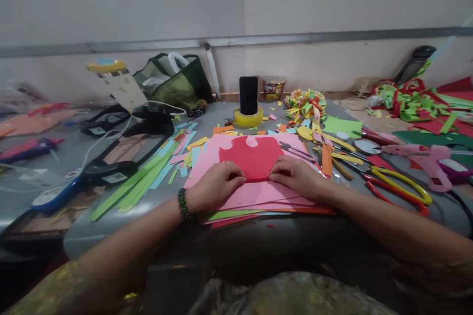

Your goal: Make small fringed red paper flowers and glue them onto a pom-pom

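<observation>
A sheet of red paper (253, 160) with cut-out notches along its far edge lies on a stack of coloured paper (232, 202), pink on top. At its near left corner, my left hand (218, 180) pinches the edge between thumb and fingers; a dark green bead bracelet circles that wrist. My right hand (298, 177) grips the near right corner in the same way. The near edge looks folded over. Just beyond my right hand, small scissors (297, 151) rest on the pink sheet.
Behind the stack, a phone (249, 96) stands against a yellow tape roll (249, 118). Green paper strips (148, 177) lie left. On the right are red-and-yellow-handled pliers (401, 182) and a pink glue gun (424, 157). A green bag (177, 83) stands at the back.
</observation>
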`<state>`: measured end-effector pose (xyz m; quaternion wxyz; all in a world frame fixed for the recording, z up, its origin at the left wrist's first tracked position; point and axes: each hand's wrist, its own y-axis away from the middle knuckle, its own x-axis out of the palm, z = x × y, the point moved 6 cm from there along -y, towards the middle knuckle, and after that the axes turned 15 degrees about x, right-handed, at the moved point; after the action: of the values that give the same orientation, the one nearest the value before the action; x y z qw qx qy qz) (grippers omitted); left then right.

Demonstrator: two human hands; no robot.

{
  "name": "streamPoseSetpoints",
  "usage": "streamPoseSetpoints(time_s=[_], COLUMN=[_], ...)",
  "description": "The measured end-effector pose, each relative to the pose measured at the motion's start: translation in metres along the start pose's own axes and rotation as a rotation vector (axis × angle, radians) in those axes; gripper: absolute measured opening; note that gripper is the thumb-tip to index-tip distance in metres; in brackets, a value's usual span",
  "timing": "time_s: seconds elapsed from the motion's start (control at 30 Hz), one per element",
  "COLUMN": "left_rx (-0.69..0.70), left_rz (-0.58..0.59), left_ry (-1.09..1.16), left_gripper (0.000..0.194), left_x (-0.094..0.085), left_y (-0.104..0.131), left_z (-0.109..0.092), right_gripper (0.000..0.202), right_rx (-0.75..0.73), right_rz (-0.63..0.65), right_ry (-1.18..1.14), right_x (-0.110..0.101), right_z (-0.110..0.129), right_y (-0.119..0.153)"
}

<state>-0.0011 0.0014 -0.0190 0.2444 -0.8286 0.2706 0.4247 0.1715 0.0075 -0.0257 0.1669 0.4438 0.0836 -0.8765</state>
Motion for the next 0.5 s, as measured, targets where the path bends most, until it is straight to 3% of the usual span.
streamPoseSetpoints(time_s=[0.3, 0.5], left_rx=[-0.122, -0.084], left_rz=[0.059, 0.056], left_ry=[0.043, -0.066], left_gripper=[0.019, 0.023], left_x=[0.0014, 0.0043], left_y=[0.002, -0.0023], left_z=[0.0047, -0.0017], right_gripper=[0.016, 0.018], right_rx=[0.162, 0.236], right_rz=[0.078, 0.048], right_ry=[-0.027, 0.002], right_x=[0.0003, -0.0008], right_z=[0.0, -0.0011], right_y=[-0.007, -0.008])
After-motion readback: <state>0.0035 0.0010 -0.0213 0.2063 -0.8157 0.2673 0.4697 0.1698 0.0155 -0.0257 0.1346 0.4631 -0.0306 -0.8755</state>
